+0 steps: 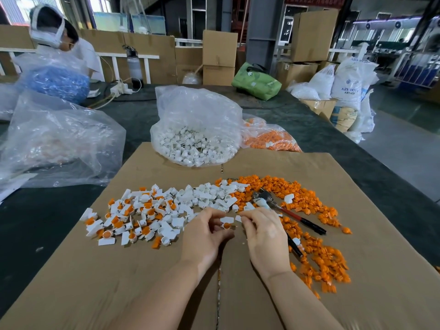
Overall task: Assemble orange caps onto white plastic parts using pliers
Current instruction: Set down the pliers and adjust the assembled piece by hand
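Head view shows a white part with an orange cap (226, 222) pinched between both hands over the cardboard sheet (142, 282): left hand (204, 234) curled around it, right hand (264, 234) gripping its other end. Pliers (285, 210) lie just right of it on loose orange caps (328, 258); finished pieces (133, 217) spread left.

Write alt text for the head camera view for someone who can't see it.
Two hands, left hand and right hand, hold a white part with an orange cap between them over a cardboard sheet. Loose white parts and orange caps are strewn across it, with red-handled pliers lying to the right.
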The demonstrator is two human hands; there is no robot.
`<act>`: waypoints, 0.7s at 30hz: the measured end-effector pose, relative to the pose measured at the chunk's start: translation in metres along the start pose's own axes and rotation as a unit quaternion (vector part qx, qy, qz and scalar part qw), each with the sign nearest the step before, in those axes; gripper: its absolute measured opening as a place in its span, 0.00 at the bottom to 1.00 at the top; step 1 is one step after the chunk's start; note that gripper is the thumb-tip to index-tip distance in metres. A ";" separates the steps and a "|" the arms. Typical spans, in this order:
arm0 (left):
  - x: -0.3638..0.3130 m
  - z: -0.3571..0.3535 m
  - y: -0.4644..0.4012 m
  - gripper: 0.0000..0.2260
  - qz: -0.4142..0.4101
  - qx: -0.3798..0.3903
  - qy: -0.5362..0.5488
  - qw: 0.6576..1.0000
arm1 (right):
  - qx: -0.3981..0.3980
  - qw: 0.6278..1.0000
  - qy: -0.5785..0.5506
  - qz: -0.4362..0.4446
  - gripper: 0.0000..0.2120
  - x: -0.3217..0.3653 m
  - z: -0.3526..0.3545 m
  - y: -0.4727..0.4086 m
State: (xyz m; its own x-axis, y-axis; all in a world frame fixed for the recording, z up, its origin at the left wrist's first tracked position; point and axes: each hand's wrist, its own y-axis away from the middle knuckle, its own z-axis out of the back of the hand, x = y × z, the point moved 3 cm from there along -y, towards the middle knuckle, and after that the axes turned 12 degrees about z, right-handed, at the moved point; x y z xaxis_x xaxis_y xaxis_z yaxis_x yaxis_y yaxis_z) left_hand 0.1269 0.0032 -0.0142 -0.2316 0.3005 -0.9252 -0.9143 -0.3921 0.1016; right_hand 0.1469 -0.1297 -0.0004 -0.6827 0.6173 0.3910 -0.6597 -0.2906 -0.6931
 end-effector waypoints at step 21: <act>-0.001 -0.004 0.002 0.11 -0.052 -0.025 -0.129 0.990 | 0.076 0.987 0.065 0.127 0.11 0.012 -0.008 0.000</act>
State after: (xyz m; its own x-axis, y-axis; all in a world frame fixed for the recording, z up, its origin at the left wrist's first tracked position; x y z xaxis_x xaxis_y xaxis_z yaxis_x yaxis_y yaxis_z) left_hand 0.1267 -0.0011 -0.0140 -0.2207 0.5515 -0.8044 -0.9217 -0.3876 -0.0128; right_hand 0.1414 -0.1163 -0.0005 -0.7920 0.5969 0.1285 -0.5194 -0.5480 -0.6557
